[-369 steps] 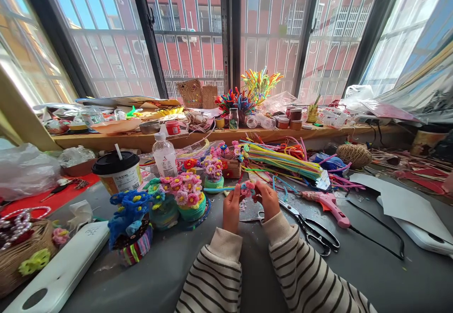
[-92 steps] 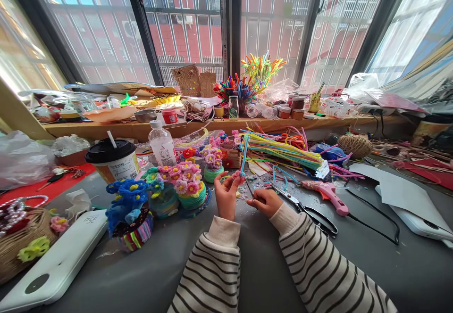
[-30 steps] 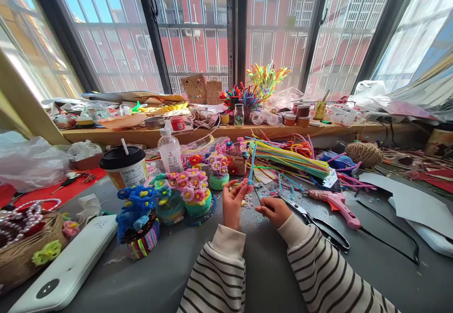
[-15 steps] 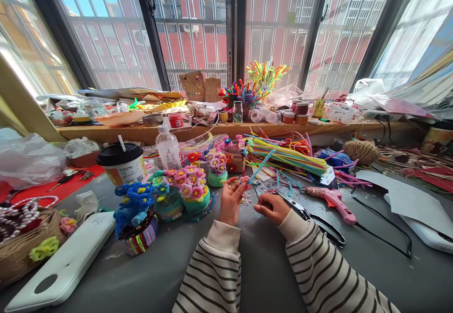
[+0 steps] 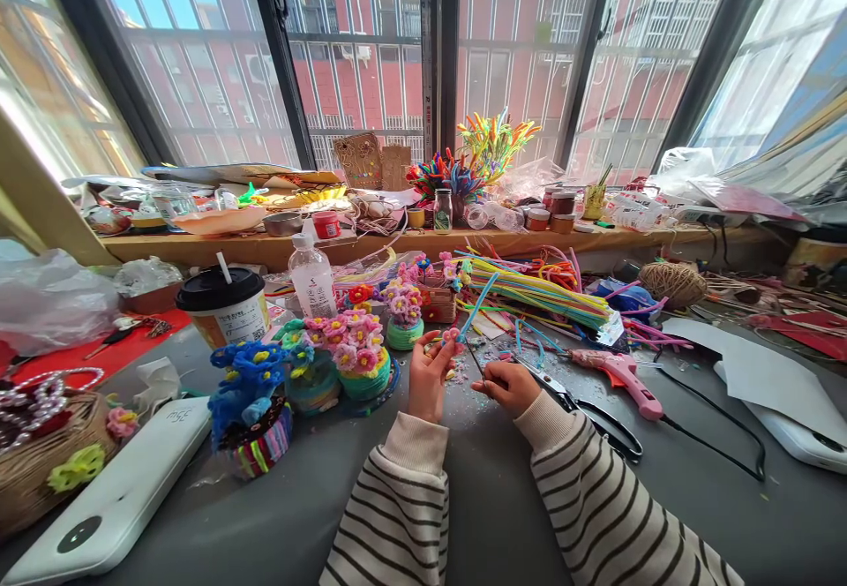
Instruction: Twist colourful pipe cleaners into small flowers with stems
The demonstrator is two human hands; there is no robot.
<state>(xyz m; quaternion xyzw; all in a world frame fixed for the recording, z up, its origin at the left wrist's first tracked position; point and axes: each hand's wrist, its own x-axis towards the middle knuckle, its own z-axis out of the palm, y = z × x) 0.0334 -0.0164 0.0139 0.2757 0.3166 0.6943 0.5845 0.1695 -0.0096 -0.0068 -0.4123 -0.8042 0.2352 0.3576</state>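
Note:
Between the fingertips of my left hand [image 5: 429, 379] is a small pink flower [image 5: 453, 339], its fuzzy petals partly hidden by the fingers. A light blue pipe cleaner [image 5: 479, 305] sticks up and to the right from it. My right hand [image 5: 511, 387] is closed in a pinch on a thin dark rod-like tool [image 5: 475, 357], whose tip points up at the flower; its exact kind is not clear. Just right of that hand lie scissors [image 5: 612, 434] with black loop handles, partly covered by the hand and sleeve.
A pink glue gun [image 5: 625, 380] with a black cord lies at right. Bundled pipe cleaners [image 5: 543, 290] are behind my hands. To the left stand fuzzy flower pots [image 5: 363, 365], a bottle [image 5: 312, 281], a lidded cup [image 5: 225, 308] and a white power bank [image 5: 125, 498]. Scraps litter the table.
The blue pipe cleaner has tilted more upright and leftward. The dark tool in my right hand now shows more plainly, angled toward the flower. Both hands have otherwise barely moved.

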